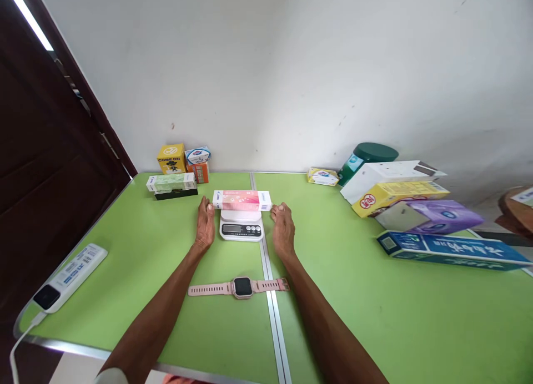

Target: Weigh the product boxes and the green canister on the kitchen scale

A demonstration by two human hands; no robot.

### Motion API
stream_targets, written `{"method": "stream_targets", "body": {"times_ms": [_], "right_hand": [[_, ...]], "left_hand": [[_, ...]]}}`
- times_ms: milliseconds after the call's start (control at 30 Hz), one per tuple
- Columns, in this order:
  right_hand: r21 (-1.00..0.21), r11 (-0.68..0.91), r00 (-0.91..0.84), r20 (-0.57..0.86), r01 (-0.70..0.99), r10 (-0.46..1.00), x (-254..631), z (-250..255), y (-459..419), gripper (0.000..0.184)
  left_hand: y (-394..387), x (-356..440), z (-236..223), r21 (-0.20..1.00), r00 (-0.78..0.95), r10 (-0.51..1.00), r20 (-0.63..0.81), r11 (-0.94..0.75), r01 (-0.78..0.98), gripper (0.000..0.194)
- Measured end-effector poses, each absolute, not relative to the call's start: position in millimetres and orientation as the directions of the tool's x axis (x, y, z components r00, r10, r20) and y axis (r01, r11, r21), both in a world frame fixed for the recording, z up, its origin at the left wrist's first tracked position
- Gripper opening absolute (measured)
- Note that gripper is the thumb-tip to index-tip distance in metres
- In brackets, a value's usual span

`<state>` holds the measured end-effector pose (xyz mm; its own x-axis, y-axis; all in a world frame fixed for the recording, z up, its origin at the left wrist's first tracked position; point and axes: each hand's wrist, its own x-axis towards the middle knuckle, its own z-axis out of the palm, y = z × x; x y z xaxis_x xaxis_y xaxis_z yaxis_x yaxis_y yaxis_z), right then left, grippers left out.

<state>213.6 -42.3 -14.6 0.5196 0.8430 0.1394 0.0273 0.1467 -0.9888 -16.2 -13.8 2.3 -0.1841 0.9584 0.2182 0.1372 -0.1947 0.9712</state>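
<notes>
A long pink-and-white carton [241,200] lies crosswise on the platform of a small white kitchen scale [241,236]. My left hand [205,223] is closed in at the carton's left end, the thumb against its edge. At the other end, my right hand [283,228] has its curled fingers touching the carton's right edge. Between them the carton is held by its two ends, level over the scale. The scale's display and buttons face me, and I cannot read any figure. A pink-strapped smartwatch [242,287] lies flat in front of the scale, between my forearms.
Small cartons, including a yellow box [171,158] and a green-white box [171,182], stand at back left. A white device [70,277] with a cable lies left. At right are a green-lidded tub [370,153], several boxes and a blue carton [453,251]. Another person's hand [516,212] shows far right.
</notes>
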Motion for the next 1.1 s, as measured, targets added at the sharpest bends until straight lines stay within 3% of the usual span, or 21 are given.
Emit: {"method": "stream_targets", "body": {"times_ms": [133,567,1100], "right_hand": [[-0.994,0.1,0.543,0.068,-0.03,0.837,211,-9,-44,0.103],[-0.993,0.113,0.553,0.104,0.017,0.827,211,-8,-43,0.1],[-0.994,0.098,0.535,0.11,0.051,0.838,209,-2,-46,0.115]], "left_hand": [[-14,-17,2,0.968,-0.187,0.956,0.228,-0.202,0.146,0.095],[-13,-20,1,0.968,-0.181,0.961,0.211,-0.18,0.173,0.095],[-17,-18,9,0.955,-0.185,0.954,0.234,-0.191,0.225,0.095]]}}
